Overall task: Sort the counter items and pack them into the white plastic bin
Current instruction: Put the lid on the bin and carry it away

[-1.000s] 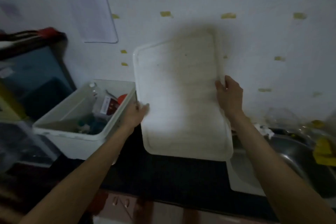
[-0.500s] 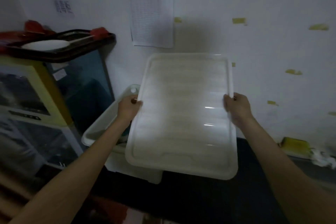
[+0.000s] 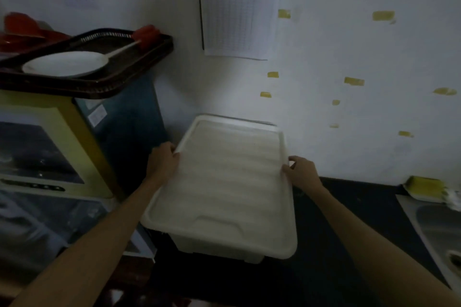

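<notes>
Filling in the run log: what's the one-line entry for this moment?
lid on white bin | left hand grips left edge | right hand grips right edge

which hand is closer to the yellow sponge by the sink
Right. The right hand grips the lid's right edge, on the side facing the yellow sponge; the left hand holds the far left edge.

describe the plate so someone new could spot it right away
Look at the yellow cabinet on the left, against the wall. A dark tray sits on top of it, and the plate lies flat in that tray. It is the only round white thing up there; the things around it are red or dark.
</notes>
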`<control>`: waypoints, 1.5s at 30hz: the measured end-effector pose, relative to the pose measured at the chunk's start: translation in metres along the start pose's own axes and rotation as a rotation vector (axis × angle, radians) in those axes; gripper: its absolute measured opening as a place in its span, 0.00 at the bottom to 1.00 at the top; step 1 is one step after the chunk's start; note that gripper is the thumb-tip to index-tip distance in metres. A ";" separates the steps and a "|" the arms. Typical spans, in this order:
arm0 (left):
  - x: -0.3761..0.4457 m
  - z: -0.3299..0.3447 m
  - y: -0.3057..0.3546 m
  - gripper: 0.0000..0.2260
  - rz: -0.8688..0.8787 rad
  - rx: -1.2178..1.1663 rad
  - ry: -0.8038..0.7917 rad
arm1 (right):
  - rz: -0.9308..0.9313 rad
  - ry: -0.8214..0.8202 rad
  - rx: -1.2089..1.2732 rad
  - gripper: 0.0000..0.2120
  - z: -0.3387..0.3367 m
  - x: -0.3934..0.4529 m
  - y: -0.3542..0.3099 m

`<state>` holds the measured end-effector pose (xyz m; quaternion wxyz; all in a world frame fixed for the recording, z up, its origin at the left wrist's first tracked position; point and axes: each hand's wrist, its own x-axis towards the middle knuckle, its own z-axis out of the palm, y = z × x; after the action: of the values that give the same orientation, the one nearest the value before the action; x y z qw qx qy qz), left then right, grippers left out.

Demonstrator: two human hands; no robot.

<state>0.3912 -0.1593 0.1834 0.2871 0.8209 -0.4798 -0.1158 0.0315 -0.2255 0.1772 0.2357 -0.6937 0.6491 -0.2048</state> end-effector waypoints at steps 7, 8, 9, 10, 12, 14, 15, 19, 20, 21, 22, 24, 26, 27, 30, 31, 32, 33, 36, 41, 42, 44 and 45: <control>0.011 0.022 -0.029 0.08 0.266 0.251 0.011 | -0.045 0.088 -0.200 0.19 0.029 0.005 -0.009; 0.015 0.023 -0.029 0.08 0.262 0.232 -0.002 | -0.039 0.097 -0.235 0.19 0.030 0.007 -0.009; 0.019 0.024 -0.029 0.08 0.250 0.211 -0.012 | -0.036 0.098 -0.260 0.20 0.031 0.010 -0.010; 0.023 0.025 -0.028 0.08 0.238 0.196 -0.016 | -0.024 0.090 -0.271 0.21 0.032 0.014 -0.010; 0.029 0.030 -0.028 0.08 0.227 0.192 -0.011 | 0.001 0.067 -0.271 0.22 0.034 0.022 -0.009; 0.032 0.038 -0.029 0.08 0.238 0.186 0.004 | 0.035 0.059 -0.268 0.20 0.039 0.028 -0.008; 0.032 0.043 -0.031 0.08 0.242 0.186 0.016 | 0.053 0.063 -0.267 0.20 0.042 0.031 -0.007; 0.033 0.053 -0.035 0.11 0.224 0.208 0.041 | 0.069 0.044 -0.311 0.24 0.049 0.035 -0.004; 0.033 0.054 -0.035 0.11 0.217 0.208 0.041 | 0.073 0.040 -0.328 0.25 0.049 0.034 -0.004; 0.031 0.053 -0.035 0.11 0.208 0.206 0.038 | 0.076 0.036 -0.334 0.25 0.048 0.033 -0.005; 0.031 0.053 -0.035 0.11 0.204 0.206 0.036 | 0.082 0.033 -0.332 0.25 0.047 0.032 -0.005; 0.029 0.051 -0.035 0.12 0.189 0.186 0.014 | 0.094 0.039 -0.288 0.25 0.049 0.031 -0.004; 0.031 0.051 -0.038 0.13 0.114 0.109 -0.056 | 0.101 0.051 -0.176 0.24 0.053 0.029 -0.002; 0.031 0.051 -0.039 0.14 0.047 0.034 -0.097 | 0.093 0.054 -0.118 0.22 0.054 0.028 -0.001; 0.036 0.052 -0.041 0.23 -0.166 -0.170 -0.148 | 0.059 0.051 0.036 0.20 0.055 0.024 -0.001; 0.037 0.051 -0.040 0.25 -0.187 -0.176 -0.175 | 0.063 0.049 0.075 0.19 0.055 0.023 -0.001; 0.037 0.050 -0.039 0.26 -0.186 -0.178 -0.200 | 0.075 0.047 0.097 0.19 0.055 0.023 -0.002; 0.037 0.049 -0.038 0.26 -0.180 -0.188 -0.215 | 0.105 0.041 0.106 0.20 0.054 0.022 -0.003; 0.037 0.047 -0.037 0.24 -0.181 -0.246 -0.239 | 0.196 0.007 0.098 0.21 0.052 0.022 -0.002; 0.042 0.049 -0.025 0.24 -0.136 -0.132 -0.242 | 0.226 -0.079 0.001 0.24 0.036 0.003 0.008; 0.043 0.050 -0.021 0.24 -0.122 -0.126 -0.252 | 0.231 -0.097 -0.009 0.24 0.034 0.000 0.013; 0.045 0.053 -0.014 0.24 -0.093 -0.133 -0.265 | 0.246 -0.121 -0.001 0.24 0.028 -0.006 0.020; 0.044 0.054 -0.011 0.24 -0.085 -0.139 -0.266 | 0.252 -0.132 0.003 0.25 0.025 -0.009 0.023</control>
<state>0.3964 -0.2120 0.1366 0.2720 0.7961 -0.4691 -0.2684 0.0274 -0.2158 0.1433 0.3030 -0.6181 0.7139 -0.1284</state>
